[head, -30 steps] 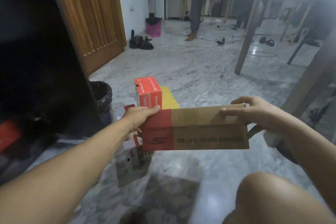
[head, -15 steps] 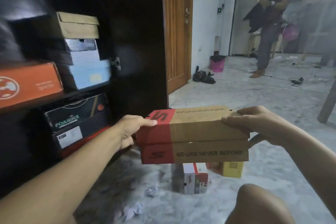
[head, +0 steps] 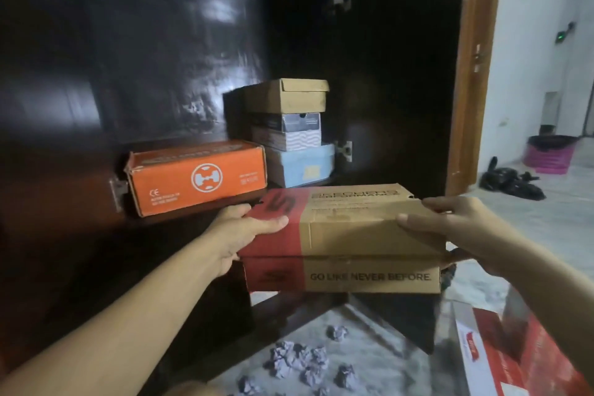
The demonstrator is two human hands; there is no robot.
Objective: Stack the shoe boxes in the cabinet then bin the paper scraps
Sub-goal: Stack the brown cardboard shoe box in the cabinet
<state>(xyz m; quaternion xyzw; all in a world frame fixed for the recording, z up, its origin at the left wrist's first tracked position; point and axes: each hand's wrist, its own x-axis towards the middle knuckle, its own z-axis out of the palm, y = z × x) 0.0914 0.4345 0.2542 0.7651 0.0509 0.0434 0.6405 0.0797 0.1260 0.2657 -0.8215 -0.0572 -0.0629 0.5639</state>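
- Gripping the red-and-brown shoe box (head: 353, 235) at its two short ends, both hands hold it in the air in front of the dark cabinet (head: 193, 58).
- The left hand (head: 241, 235) clasps the red end, thumb curled over the lid's top edge and fingers hidden behind the box.
- The right hand (head: 456, 228) clasps the brown end, fingers laid across the lid and curled onto it, thumb under the box's lower edge.
- The held box is level, its long side reading "GO LIKE NEVER BEFORE" turned toward the camera; it sits just in front of and slightly below the cabinet's shelf line.
- Inside the cabinet, an orange box (head: 196, 180) rests on the shelf just left of the held box.
- Behind the held box, a stack stands on that shelf: a light blue box (head: 302, 165) at the bottom, a grey-and-white box (head: 289, 132) on it, a plain brown box (head: 289, 96) on top.
- Below the held box, crumpled paper scraps (head: 299, 360) lie scattered on the marble floor (head: 379, 363).
- Right of the scraps, a red-and-white box (head: 514, 357) lies on the floor at the frame's edge.
- Well to the right of the cabinet, past a wooden door (head: 472, 74), a pink bin (head: 549, 156) with a black liner stands by the wall.
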